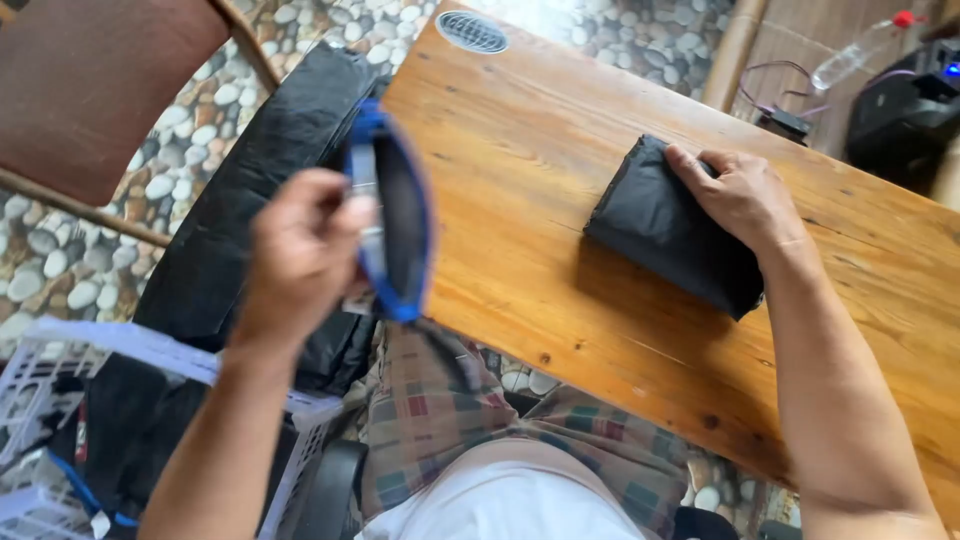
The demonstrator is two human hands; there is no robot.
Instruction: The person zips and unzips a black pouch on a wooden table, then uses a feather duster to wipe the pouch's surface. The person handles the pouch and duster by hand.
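My left hand (300,255) is raised above my lap and grips a small dark pouch with a blue rim (395,215), held open-side toward me just off the table's left edge. My right hand (738,195) lies flat on a folded black cloth bundle (660,225) that rests on the wooden table (540,150). The fingers of my right hand press the bundle's upper right corner.
A round metal grille (472,32) is set in the table's far corner. A black bag (260,190) lies on the pebble-pattern floor to the left. A white plastic basket (60,400) with dark items stands lower left. A plastic bottle (855,50) and black device (905,110) sit at upper right.
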